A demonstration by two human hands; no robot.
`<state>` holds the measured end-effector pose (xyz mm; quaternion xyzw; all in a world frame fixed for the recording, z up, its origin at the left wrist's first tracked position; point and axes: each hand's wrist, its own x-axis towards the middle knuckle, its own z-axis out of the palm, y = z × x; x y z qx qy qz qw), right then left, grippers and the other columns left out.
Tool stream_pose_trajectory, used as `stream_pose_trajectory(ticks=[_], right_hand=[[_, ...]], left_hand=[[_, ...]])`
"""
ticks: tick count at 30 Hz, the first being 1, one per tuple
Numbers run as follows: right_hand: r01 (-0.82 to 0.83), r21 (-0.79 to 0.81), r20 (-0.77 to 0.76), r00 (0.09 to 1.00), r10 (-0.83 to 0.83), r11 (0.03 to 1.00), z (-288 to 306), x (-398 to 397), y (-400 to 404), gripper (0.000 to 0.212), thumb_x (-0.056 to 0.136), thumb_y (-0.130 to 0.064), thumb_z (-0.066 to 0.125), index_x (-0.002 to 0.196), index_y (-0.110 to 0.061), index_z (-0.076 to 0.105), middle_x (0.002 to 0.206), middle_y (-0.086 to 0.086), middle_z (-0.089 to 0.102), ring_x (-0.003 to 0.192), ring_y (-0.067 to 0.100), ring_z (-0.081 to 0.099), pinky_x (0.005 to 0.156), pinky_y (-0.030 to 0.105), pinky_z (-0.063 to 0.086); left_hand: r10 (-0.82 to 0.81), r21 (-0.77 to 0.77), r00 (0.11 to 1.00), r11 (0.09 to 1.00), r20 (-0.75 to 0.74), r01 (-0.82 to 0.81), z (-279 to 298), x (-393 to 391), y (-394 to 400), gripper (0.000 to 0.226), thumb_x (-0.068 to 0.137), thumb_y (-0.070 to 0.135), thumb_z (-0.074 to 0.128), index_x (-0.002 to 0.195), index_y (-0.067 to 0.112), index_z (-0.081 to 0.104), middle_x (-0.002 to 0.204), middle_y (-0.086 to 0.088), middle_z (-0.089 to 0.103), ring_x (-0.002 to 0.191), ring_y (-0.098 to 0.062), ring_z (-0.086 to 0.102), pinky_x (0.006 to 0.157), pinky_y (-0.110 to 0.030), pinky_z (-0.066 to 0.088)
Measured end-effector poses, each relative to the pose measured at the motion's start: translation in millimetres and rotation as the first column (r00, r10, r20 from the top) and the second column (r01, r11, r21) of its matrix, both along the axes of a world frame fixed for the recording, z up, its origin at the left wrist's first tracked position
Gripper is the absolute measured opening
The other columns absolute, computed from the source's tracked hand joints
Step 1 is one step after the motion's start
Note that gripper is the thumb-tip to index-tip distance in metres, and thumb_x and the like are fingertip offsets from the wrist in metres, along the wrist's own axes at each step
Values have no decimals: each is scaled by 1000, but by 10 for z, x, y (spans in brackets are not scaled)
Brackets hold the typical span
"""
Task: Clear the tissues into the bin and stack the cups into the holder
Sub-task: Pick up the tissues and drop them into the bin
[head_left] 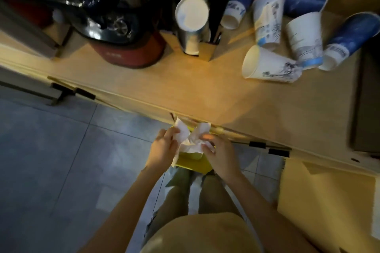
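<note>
Crumpled white tissues [190, 139] are bunched between my left hand [163, 148] and my right hand [221, 155], both gripping them just below the table's front edge. Right under the tissues sits a yellow bin [190, 162] on the floor, partly hidden by my hands. Several paper cups, white printed [269, 65] and blue [349, 41], lie tipped over at the table's far right. A metal cup holder [190, 33] with a white cup [192, 13] in it stands at the back centre.
A red-based appliance [127, 51] with dark tubing stands at the back left of the wooden table [185, 92]. A dark panel [368, 98] lies at the right edge. Grey tiled floor [51, 150] spreads to the left, a lower wooden surface [329, 201] to the right.
</note>
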<state>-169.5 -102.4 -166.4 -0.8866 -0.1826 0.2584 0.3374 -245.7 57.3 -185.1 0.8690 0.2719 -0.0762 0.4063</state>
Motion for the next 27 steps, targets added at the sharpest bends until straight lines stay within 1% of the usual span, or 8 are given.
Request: stream_pose_trajectory(ticks=[3,6,11,16,20,23,25,27], right_hand=[[-41,-140,-108,994,26,989,-304,-98,0,28,86,-14,58,113,-13,64,106,15,68,100,31,61,80,35,47],[-95,-186,-182,981,61,978,-675,-143,-66,29,89,-10,53,116,-14,62,113,14,67,104,31,61,80,33,46],[-68,-196,-210,977,25,978,-1517,-169,-164,25,86,7,49,94,-4,70,106,18,65,99,32,61,76,23,40],[-41,-223,-286,958,-25,974,-2648,-179,-209,27,83,7,49,105,0,64,119,22,56,108,36,55,87,32,44],[-127,-294,-350,936,16,948,-3475,-234,-284,31,85,2,51,115,-1,59,128,19,53,117,34,51,85,23,35],[-189,-301,-388,920,61,935,-3878,-207,-335,26,88,0,48,113,4,56,121,23,55,114,38,52,83,28,38],[-248,-333,-429,899,88,910,-4060,-183,-333,31,90,0,45,120,3,52,128,23,50,120,37,47,94,35,39],[-324,-350,-472,871,133,879,-4198,-145,-329,37,91,0,41,128,1,45,140,21,41,130,34,38,107,36,31]], left_hand=[[98,-65,989,992,-111,-106,-311,-290,1,22,83,-2,52,99,2,66,103,-22,57,84,-36,60,79,-35,50],[162,-110,964,976,-211,-188,-669,-462,-67,16,83,0,57,93,0,69,107,-20,58,90,-32,59,82,-30,47],[269,-133,921,940,-282,-315,-1452,-611,-214,22,88,10,53,105,3,66,118,-16,58,97,-25,58,84,-19,40],[294,-196,887,904,-357,-379,-2404,-543,-386,29,88,12,49,113,7,61,127,-13,53,93,-13,48,83,-20,36],[252,-252,888,897,-384,-364,-3099,-414,-504,35,88,15,47,121,6,55,133,-12,51,110,-25,53,86,-26,42],[213,-204,906,931,-367,-302,-3480,-288,-535,35,89,18,46,121,9,54,129,-12,55,111,-27,55,87,-30,44],[148,-211,905,945,-399,-248,-3669,-220,-541,37,89,21,47,123,7,50,131,-14,53,113,-29,54,93,-36,45],[72,-279,877,933,-476,-228,-3812,-154,-553,47,89,24,47,133,7,38,141,-15,41,125,-32,44,103,-40,39]])
